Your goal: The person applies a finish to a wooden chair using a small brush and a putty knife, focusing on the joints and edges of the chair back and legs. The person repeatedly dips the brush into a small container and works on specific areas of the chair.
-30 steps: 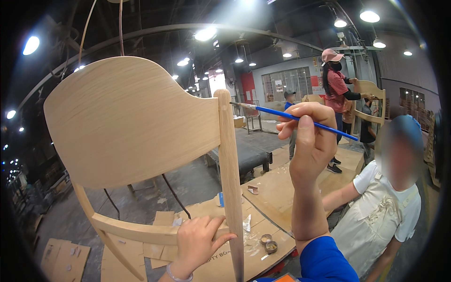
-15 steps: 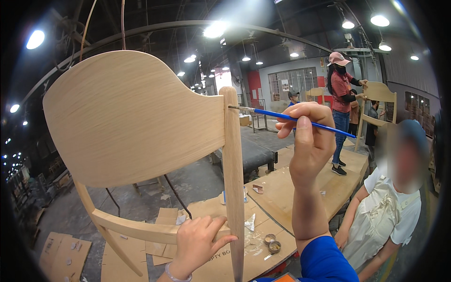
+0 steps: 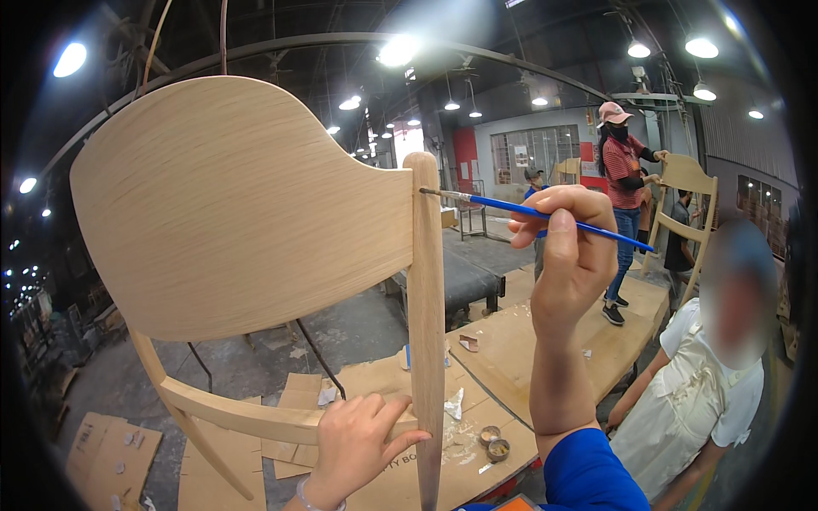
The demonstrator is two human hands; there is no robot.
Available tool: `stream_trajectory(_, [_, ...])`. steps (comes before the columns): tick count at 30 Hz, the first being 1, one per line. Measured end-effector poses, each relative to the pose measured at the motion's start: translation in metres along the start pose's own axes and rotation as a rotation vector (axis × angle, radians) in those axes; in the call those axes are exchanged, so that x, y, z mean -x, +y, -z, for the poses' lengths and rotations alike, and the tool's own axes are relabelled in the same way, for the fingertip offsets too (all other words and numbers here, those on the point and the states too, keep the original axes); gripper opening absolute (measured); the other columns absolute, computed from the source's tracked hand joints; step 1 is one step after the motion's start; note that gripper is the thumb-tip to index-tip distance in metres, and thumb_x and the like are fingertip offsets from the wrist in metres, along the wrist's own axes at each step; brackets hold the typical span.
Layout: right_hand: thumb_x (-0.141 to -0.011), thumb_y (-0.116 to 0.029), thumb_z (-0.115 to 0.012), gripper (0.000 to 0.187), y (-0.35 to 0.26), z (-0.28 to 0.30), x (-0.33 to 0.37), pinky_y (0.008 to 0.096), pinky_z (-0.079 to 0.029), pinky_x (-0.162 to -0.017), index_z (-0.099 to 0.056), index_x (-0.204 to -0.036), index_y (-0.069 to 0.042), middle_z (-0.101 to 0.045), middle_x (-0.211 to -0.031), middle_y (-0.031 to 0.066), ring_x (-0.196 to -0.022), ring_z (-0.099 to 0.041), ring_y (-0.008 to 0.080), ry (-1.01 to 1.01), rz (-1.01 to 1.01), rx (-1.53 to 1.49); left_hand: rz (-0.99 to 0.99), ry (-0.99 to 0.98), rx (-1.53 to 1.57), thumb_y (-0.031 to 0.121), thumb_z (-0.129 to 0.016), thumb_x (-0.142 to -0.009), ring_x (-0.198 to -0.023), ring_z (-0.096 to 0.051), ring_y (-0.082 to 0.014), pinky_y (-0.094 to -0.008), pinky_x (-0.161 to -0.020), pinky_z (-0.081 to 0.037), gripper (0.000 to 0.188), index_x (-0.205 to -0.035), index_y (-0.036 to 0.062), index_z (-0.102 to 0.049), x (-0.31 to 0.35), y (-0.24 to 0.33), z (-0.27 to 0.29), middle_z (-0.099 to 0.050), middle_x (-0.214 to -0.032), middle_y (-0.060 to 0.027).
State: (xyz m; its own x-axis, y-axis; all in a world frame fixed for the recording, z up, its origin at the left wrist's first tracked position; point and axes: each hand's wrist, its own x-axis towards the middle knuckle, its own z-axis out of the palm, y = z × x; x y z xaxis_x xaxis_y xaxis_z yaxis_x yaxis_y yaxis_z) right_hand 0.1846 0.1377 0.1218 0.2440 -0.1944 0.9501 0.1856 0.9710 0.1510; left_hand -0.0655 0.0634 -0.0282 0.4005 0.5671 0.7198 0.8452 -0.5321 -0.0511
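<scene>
A pale wooden chair (image 3: 247,213) hangs before me, its wide curved backrest joined to an upright post (image 3: 426,289). My right hand (image 3: 573,247) pinches a thin paintbrush (image 3: 520,207) with a blue handle. The brush's dark tip touches the post near its upper end, beside the backrest's edge. Lower down, my left hand (image 3: 366,441) is wrapped around the chair's lower rail (image 3: 243,415) where it meets the post, with the thumb against the post.
Two small round tins (image 3: 498,450) and white scraps (image 3: 455,404) lie on a cardboard-covered bench (image 3: 545,341). A person in a cream apron (image 3: 682,409) stands close on the right. Farther back, a person in a striped shirt (image 3: 625,162) holds another chair (image 3: 688,175).
My view has shifted slightly, and the chair's backrest sits a little farther left. The brush tip stays on the post. The apron-wearing person has moved slightly lower in view.
</scene>
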Motion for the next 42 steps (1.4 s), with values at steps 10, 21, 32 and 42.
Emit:
stream_trajectory(10, [-0.110, -0.004, -0.047, 0.017, 0.007, -0.004, 0.002, 0.0296, -0.060, -0.075, -0.062, -0.110, 0.004, -0.070, -0.104, 0.0166, -0.074, -0.069, 0.0149, 0.017, 0.014, -0.001, 0.004, 0.018, -0.019, 0.064, -0.080, -0.087, -0.068, -0.058, -0.0224, -0.0367, -0.064, -0.044, 0.054, -0.111, 0.0155, -0.081, -0.002, -0.005, -0.004, -0.057, -0.077, -0.0021])
stream_trajectory(21, [-0.110, -0.003, -0.047, 0.017, 0.014, -0.009, 0.004, 0.0292, -0.060, -0.073, -0.062, -0.110, 0.005, -0.070, -0.102, 0.0168, -0.075, -0.069, 0.0147, 0.009, 0.024, -0.027, 0.023, 0.011, -0.043, 0.064, -0.081, -0.086, -0.069, -0.058, -0.0220, -0.0368, -0.064, -0.044, 0.055, -0.111, 0.0150, -0.082, -0.001, -0.008, -0.005, -0.057, -0.077, -0.0016])
stream_trajectory(32, [-0.110, -0.002, -0.048, 0.016, 0.010, -0.015, 0.003, 0.0281, -0.059, -0.070, -0.062, -0.110, 0.005, -0.071, -0.102, 0.0173, -0.075, -0.070, 0.0164, 0.002, 0.027, -0.058, 0.050, -0.006, -0.063, 0.064, -0.081, -0.085, -0.070, -0.060, -0.0213, -0.0369, -0.065, -0.044, 0.054, -0.109, 0.0153, -0.081, 0.008, -0.005, 0.005, -0.057, -0.076, -0.0013])
stream_trajectory(42, [-0.105, 0.006, -0.053, 0.014, 0.012, -0.019, 0.005, 0.0260, -0.060, -0.072, -0.066, -0.111, 0.007, -0.068, -0.104, 0.0137, -0.076, -0.071, 0.0126, 0.002, 0.059, -0.093, 0.045, 0.022, -0.074, 0.064, -0.081, -0.084, -0.068, -0.058, -0.0214, -0.0372, -0.064, -0.043, 0.055, -0.109, 0.0154, -0.081, 0.012, -0.007, 0.002, -0.055, -0.074, -0.0011])
